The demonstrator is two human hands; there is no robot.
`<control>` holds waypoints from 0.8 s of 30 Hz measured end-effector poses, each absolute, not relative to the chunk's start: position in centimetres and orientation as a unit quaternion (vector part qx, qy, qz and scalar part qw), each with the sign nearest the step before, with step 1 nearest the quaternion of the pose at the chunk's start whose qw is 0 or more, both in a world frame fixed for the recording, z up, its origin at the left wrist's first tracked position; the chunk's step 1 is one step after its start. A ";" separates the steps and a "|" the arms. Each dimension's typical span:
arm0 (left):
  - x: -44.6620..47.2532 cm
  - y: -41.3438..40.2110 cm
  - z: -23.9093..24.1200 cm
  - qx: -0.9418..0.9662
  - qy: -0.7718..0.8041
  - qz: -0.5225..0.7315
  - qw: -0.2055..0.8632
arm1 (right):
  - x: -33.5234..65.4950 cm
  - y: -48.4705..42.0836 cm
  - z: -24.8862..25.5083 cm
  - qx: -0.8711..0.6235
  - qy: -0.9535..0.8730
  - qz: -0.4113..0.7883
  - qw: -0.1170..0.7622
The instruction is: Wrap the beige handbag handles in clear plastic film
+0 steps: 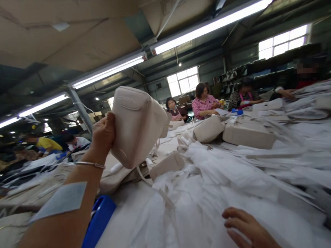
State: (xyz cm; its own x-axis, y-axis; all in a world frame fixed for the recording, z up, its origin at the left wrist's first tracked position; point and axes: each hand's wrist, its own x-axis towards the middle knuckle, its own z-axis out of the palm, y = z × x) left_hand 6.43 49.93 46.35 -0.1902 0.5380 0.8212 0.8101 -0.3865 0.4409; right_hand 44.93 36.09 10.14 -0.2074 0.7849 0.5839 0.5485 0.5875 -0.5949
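Lifting the beige handbag (136, 125) clear of the counter (123, 221), your left hand (104, 134) clamps its 9 o'clock edge, wrist bent back, arm raised. Your right hand (249, 232) hovers at 5 o'clock, fingers loose and spread over white wrapping sheets (212, 180), grasping nothing.
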 end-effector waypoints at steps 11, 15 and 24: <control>16.5 26.4 28.8 -0.877 -0.291 -0.307 0.226 | 46.2 30.2 19.1 -0.319 -0.427 0.685 0.497; 17.7 22.0 20.7 -0.906 -0.283 -0.260 0.175 | 46.2 28.0 17.0 -0.453 -0.568 0.588 0.357; 16.4 20.2 19.4 -0.905 -0.366 -0.178 -0.122 | 44.6 29.7 16.8 -0.517 -0.717 0.283 0.372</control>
State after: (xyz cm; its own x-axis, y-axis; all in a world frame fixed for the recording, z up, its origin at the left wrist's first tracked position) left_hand 16.43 20.19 19.43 0.6687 0.7062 0.2326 0.6190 -0.7021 0.3519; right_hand 44.57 29.67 16.84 -0.1888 0.9521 0.2404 0.5313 0.3050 -0.7904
